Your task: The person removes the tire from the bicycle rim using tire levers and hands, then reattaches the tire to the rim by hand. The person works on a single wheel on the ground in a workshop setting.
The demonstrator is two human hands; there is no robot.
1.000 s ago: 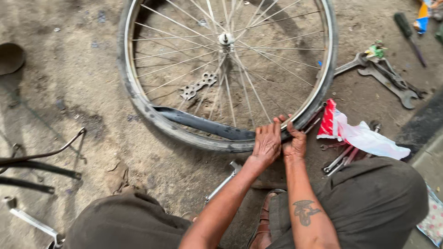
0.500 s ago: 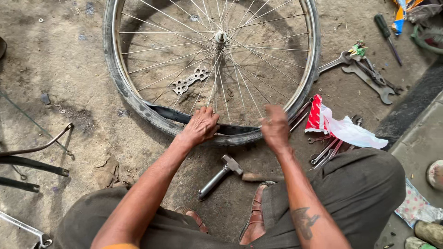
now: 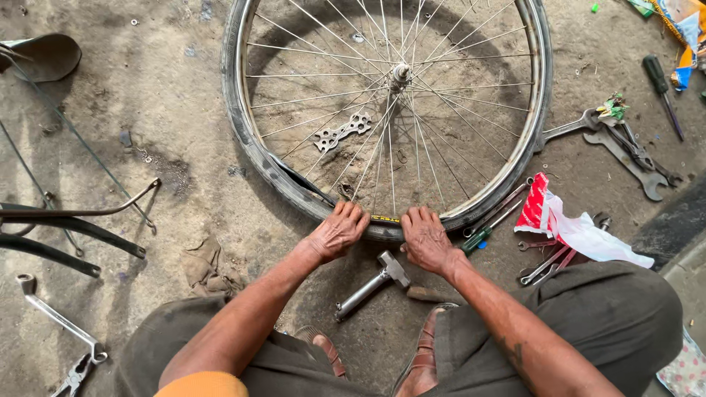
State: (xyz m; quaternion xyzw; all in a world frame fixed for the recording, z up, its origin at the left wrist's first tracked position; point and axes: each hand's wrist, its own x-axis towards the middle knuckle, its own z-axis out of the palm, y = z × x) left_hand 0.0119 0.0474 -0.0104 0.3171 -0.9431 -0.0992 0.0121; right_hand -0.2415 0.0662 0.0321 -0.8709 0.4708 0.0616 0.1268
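Both hands are pressed onto the near edge of the bicycle wheel (image 3: 390,110), which lies flat on the dusty ground. The left hand (image 3: 338,231) is laid palm-down on the black tyre (image 3: 257,158) with its fingers curled over the top toward the rim; the right hand (image 3: 426,239) is set just beside it in the same way, with a short stretch of tyre and a yellow mark left bare between them. Neither hand is closed into a full fist: the fingers are hooked over the tyre rather than wrapped around it, and how far the fingertips reach under the bead cannot be told

To the left of the hands, a length of tyre is seen lifted away from the rim, with a dark strip showing in the gap. A slip may be judged possible there: if pressure is given unevenly, the tyre could spring off further, or whatever lies in the gap could be pinched against the rim. Fingers hooked near the spokes could also be caught

Just below the wheel, between the hands and the person's sandalled feet, a hammer (image 3: 371,283) is lying. To the right of the wheel, spanners (image 3: 625,151), a screwdriver (image 3: 662,92) and a red-and-white cloth (image 3: 570,228) are scattered. Inside the wheel, a flat multi-hole wrench (image 3: 340,132) rests under the spokes
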